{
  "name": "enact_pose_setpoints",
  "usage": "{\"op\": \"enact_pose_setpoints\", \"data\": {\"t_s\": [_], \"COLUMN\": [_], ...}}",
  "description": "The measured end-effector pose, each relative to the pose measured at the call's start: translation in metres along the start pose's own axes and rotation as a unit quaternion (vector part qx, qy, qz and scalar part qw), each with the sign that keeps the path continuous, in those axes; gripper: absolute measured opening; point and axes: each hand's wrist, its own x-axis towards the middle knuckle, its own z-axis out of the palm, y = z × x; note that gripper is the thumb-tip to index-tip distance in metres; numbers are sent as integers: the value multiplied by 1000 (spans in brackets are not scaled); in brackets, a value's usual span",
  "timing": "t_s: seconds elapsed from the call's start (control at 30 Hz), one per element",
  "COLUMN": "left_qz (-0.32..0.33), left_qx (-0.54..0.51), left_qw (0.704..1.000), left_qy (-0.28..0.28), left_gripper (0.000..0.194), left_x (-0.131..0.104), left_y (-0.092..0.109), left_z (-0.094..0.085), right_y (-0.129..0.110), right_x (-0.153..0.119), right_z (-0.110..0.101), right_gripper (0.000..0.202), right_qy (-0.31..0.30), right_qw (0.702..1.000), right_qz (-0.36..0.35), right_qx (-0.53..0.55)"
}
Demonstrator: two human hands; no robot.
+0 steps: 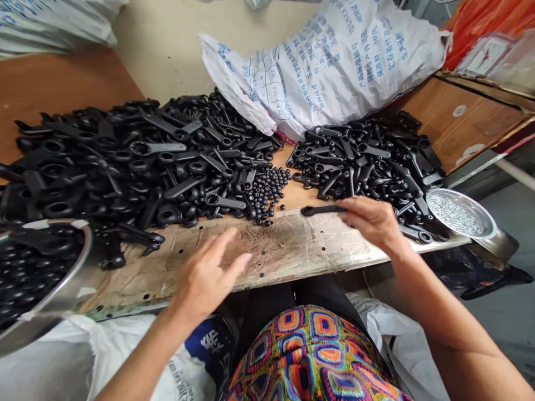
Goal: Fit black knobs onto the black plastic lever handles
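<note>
My right hand (373, 220) grips one end of a black crank handle (321, 210). The handle points left, just above the front strip of the worktable. Over the worn, taped table edge (292, 245), my left hand (208, 274) is held with thumb and fingers apart and nothing in it. Nearest to that hand are small black balls (267, 186) lying loose at the end of a big pile of black crank handles (163, 147). Beyond my right hand lies a smaller pile of similar black handles (355, 156).
A printed white woven sack (334, 61) leans behind the piles. At right stands a metal bowl (489, 225) of small silvery pins, beside a wooden box (472, 120). A metal basin (81, 262) with black balls is at left. White sacks (401, 334) hang below the table edge.
</note>
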Motion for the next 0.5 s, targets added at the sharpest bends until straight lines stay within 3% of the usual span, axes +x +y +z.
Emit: {"op": "enact_pose_setpoints", "data": {"t_s": [0.1,0.2,0.37,0.5], "left_qz": [-63,-138,-197,-195], "left_qx": [152,260,283,260], "left_qw": [986,955,938,944], "left_qy": [14,28,39,48], "left_gripper": [37,38,44,43], "left_x": [-11,-26,-43,-46], "left_y": [-51,-88,-107,-116], "left_z": [-17,-26,-20,-8], "right_y": [28,44,46,41], "right_x": [32,67,111,120], "right_z": [-20,-22,15,46], "right_gripper": [23,23,26,27], "right_qy": [78,92,26,-37], "right_qw": [996,987,950,906], "right_qz": [24,18,-47,-82], "right_qx": [-46,-128,-307,-414]}}
